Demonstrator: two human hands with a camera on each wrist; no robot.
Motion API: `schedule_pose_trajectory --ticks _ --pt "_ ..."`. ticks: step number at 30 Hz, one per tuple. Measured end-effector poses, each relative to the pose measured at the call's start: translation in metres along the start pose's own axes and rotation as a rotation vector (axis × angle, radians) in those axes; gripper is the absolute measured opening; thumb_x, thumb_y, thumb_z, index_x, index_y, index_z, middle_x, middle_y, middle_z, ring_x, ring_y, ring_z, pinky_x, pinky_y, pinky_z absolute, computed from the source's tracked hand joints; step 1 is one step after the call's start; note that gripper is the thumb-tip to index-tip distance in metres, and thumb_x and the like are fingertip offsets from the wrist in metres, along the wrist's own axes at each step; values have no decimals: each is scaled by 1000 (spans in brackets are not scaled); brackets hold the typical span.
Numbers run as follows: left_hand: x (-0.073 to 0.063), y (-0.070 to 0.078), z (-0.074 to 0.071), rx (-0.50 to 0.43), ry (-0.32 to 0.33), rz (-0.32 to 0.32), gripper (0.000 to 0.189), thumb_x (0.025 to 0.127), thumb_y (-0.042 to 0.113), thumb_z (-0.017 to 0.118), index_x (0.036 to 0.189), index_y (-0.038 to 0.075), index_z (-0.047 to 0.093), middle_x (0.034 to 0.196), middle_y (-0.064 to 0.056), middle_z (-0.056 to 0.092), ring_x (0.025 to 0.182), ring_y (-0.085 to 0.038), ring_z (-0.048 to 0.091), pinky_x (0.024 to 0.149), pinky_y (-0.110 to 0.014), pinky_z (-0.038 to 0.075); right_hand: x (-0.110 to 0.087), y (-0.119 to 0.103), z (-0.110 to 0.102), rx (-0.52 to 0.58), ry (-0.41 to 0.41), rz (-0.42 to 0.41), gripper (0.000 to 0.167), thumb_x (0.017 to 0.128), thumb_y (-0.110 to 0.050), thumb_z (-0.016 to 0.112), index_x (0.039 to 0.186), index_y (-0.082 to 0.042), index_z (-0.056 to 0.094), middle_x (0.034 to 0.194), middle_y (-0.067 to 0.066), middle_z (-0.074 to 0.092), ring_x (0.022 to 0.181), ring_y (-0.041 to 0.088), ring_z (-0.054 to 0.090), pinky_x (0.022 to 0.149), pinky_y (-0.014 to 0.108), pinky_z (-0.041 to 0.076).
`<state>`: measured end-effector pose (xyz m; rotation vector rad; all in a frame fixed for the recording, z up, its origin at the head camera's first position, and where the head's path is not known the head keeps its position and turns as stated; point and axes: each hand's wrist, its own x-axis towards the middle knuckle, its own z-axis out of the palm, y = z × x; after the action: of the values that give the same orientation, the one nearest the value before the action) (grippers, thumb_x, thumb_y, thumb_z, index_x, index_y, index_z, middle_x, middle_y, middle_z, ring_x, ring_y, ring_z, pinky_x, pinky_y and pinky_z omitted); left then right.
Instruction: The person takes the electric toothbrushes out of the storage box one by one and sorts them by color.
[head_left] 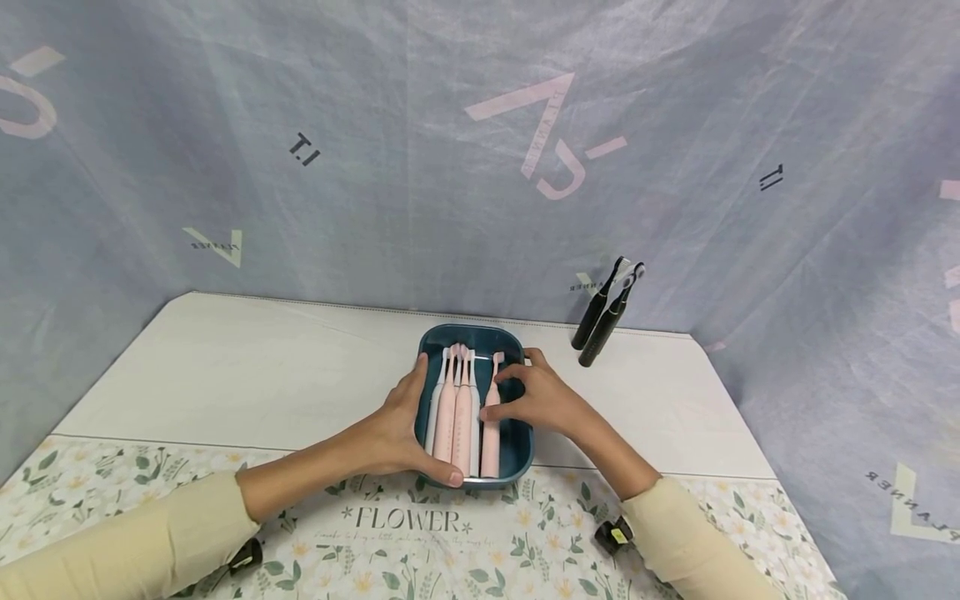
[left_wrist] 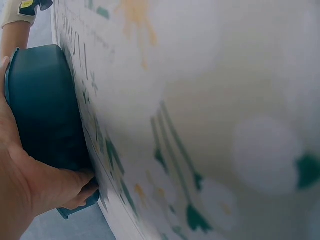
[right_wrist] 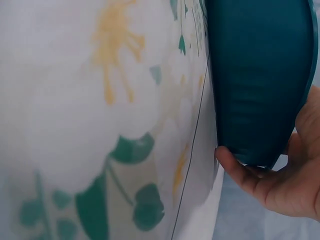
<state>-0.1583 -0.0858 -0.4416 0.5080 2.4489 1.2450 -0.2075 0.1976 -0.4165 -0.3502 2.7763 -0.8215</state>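
Pink toothbrushes (head_left: 446, 425), 3 visible, share 1 tray (head_left: 517, 451) that left hand (head_left: 393, 432) clamps, right hand (head_left: 545, 398), grip unclear.

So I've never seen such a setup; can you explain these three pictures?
There is no machine: these are a person's two bare hands. The wide picture is filmed from the head, the other two from the left and right wrists. On the surface sits a dark teal bin holding pink and white toothbrushes; two black toothbrushes are beyond it, to the right. The left hand grips the bin's left side. The right hand is opposite, thumb and forefinger at the rightmost pink toothbrush; whether they pinch it is unclear.
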Motion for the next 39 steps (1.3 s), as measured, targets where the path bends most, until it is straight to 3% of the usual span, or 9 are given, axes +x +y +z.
schedule_pose_trajectory --ticks 11,21,32,39 --pt "-1 1 -1 -4 -4 -7 182 63 62 110 179 26 -25 190 -23 -9 175 -53 6 131 -76 32 0 -6 1 -47 -3 42 74 83 -59 97 138 -14 75 183 26 25 157 48 52 112 63 58" --pt "0 1 0 -18 -4 -2 182 63 60 111 179 25 -25 189 -22 -10 175 -53 5 132 -76 31 2 -5 0 -70 -61 23 79 86 -57 95 143 -6 76 182 28 27 159 46 50 113 60 58" --pt "1 2 0 -15 -5 -23 182 63 59 111 178 29 -27 190 -20 -11 176 -51 4 133 -76 29 5 -4 -4 -18 -91 -27 74 87 -43 97 142 1 76 173 30 39 155 42 47 118 56 56" --pt "2 1 2 -19 -6 -15 182 63 58 111 179 27 -26 189 -22 -11 175 -53 4 133 -77 29 6 -5 -2 44 -82 15 69 86 -35 99 140 0 76 175 29 36 163 44 42 121 58 54"
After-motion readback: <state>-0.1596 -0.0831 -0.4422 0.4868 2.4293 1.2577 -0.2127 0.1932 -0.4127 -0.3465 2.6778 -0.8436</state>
